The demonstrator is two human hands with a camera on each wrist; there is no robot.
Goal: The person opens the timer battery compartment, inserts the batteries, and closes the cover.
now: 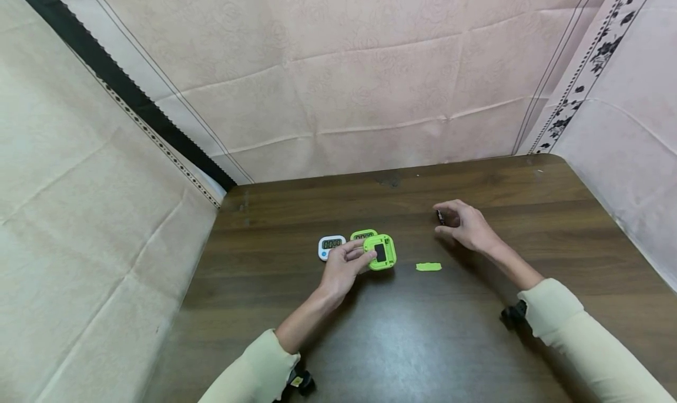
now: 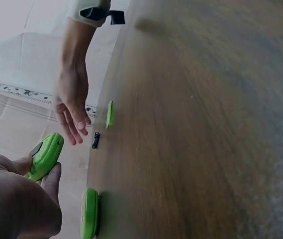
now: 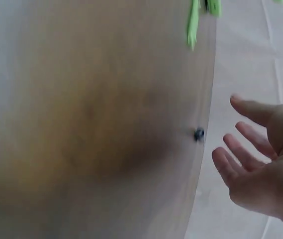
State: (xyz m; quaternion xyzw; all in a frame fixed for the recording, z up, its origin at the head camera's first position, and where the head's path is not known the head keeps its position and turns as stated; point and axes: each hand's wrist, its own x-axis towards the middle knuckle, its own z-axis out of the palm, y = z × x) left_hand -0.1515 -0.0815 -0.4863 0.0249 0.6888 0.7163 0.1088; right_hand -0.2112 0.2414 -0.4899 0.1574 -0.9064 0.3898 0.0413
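Observation:
My left hand [image 1: 342, 269] grips a green digital timer [image 1: 388, 251] by its side, its back turned up and a dark recess showing there. In the left wrist view the thumb and fingers pinch this timer [image 2: 49, 154] above the table. My right hand [image 1: 465, 227] hovers with fingers and thumb spread around a small dark battery-like cylinder [image 1: 440, 217]. The right wrist view has this small cylinder [image 3: 199, 134] on the table, apart from the fingers. A thin green cover strip [image 1: 428, 267] lies between the two hands.
Behind the left hand, a white timer [image 1: 324, 254] and another green timer [image 1: 362, 234], partly hidden, lie side by side on the brown wooden table [image 1: 423, 332]. Pale cloth [image 1: 370, 97] hangs along the table's far edge and both sides.

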